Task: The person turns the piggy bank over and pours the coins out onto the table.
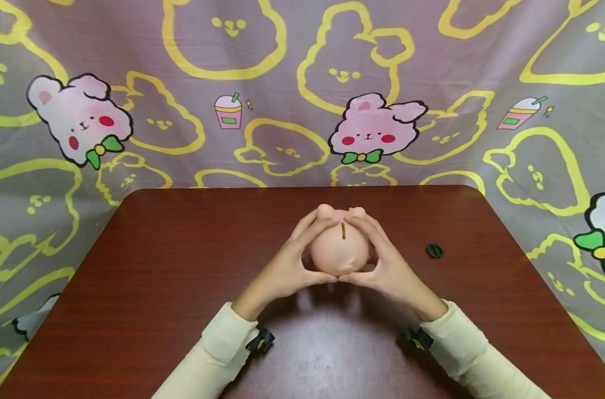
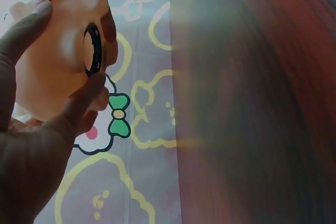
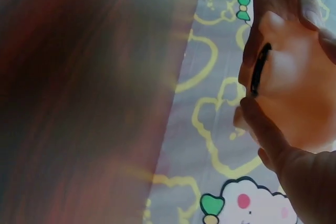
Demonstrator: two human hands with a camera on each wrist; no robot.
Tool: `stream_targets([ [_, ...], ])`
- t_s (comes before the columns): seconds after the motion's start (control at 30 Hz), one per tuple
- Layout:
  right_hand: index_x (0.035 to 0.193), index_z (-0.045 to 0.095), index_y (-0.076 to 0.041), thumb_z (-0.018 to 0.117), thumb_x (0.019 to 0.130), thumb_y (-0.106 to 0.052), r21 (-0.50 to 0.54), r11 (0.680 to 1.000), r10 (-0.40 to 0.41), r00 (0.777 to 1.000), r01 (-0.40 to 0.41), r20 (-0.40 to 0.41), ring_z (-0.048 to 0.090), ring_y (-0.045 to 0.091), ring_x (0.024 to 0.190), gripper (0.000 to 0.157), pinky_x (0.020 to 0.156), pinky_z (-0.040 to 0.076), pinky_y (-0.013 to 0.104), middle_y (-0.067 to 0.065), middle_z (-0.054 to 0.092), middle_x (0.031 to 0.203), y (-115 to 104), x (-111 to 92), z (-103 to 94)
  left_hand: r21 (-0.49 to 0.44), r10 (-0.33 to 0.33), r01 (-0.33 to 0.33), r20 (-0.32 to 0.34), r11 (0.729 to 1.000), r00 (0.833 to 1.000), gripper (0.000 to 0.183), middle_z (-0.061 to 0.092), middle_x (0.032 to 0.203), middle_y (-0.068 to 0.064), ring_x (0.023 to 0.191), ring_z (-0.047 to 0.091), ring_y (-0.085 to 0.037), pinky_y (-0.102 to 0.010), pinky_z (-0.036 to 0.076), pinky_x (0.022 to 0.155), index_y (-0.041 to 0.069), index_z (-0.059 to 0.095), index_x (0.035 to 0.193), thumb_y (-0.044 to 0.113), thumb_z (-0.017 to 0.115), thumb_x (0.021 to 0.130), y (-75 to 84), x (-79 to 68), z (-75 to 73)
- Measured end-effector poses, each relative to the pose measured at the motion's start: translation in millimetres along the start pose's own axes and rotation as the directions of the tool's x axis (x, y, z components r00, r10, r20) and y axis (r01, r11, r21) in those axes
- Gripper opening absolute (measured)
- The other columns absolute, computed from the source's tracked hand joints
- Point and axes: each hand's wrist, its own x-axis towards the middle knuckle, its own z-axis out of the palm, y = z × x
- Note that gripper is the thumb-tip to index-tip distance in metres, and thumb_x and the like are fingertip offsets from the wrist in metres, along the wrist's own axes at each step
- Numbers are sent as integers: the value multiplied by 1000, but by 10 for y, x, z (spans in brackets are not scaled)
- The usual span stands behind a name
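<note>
A pinkish-orange piggy bank (image 1: 340, 249) is held up over the table, its coin slot facing the head camera and its ears toward the far side. My left hand (image 1: 292, 260) grips it from the left, and my right hand (image 1: 388, 263) grips it from the right. Fingers curve over its top, while both thumbs meet at its near lower side. A black ring (image 2: 93, 49) shows on its underside in the left wrist view, with a thumb tip right by its edge. Away to the right, a round black plug (image 1: 435, 251) lies on the table.
The dark red-brown wooden table (image 1: 182, 249) has rounded far corners. Behind and beside it hangs a grey curtain (image 1: 282, 100) printed with yellow outlines and rabbit faces. A black wrist device (image 1: 260, 340) sits at the left cuff, another (image 1: 418, 338) at the right.
</note>
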Motion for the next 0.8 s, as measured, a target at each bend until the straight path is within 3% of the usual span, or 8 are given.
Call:
stream_targets([
  [0.17, 160, 37, -18, 91, 76, 2, -165, 981, -103, 995, 104, 16, 42, 37, 144, 102, 95, 58, 27, 10, 21, 171, 35, 5, 6, 224, 82, -80, -2, 971, 997, 93, 19, 172, -5, 152, 37, -32, -49, 53, 106, 27, 47, 155, 7, 94, 77, -11, -33, -3],
  [0.37, 155, 42, -12, 94, 68, 6, -344, 898, -308, 950, 273, -49, 38, 41, 150, 103, 112, 42, 20, 18, 27, 169, 97, 7, 57, 421, 184, -178, 25, 890, 983, 97, 15, 174, -5, 150, 42, -31, -45, 56, 105, 28, 40, 158, 2, 90, 79, -2, -47, -11],
  [0.47, 154, 42, -11, 92, 66, 9, -375, 873, -357, 932, 311, -60, 37, 38, 152, 104, 115, 38, 17, 21, 27, 168, 104, 0, 75, 463, 211, -205, 39, 862, 977, 101, 15, 174, -4, 148, 43, -30, -42, 58, 100, 30, 37, 158, 0, 91, 78, 3, -44, -18],
  [0.6, 155, 43, -14, 90, 66, 10, -388, 867, -360, 931, 313, -55, 36, 33, 153, 104, 113, 39, 17, 22, 26, 168, 98, -19, 82, 491, 234, -227, 48, 841, 971, 103, 16, 174, -4, 148, 43, -30, -41, 58, 100, 31, 36, 157, 0, 92, 76, -6, -43, -26],
  [0.7, 155, 44, -14, 91, 67, 10, -391, 862, -368, 929, 322, -47, 38, 33, 152, 102, 111, 41, 16, 25, 27, 167, 98, -27, 87, 492, 246, -237, 47, 838, 968, 102, 17, 173, -6, 150, 41, -30, -42, 58, 102, 30, 37, 157, 0, 92, 76, -22, -54, -33],
  [0.8, 154, 45, -12, 92, 66, 10, -394, 855, -386, 921, 339, -44, 38, 33, 152, 102, 112, 41, 15, 27, 28, 165, 97, -29, 94, 464, 255, -244, 41, 851, 966, 99, 18, 173, -9, 153, 38, -30, -43, 56, 105, 27, 38, 155, 3, 92, 77, -46, -69, -41],
])
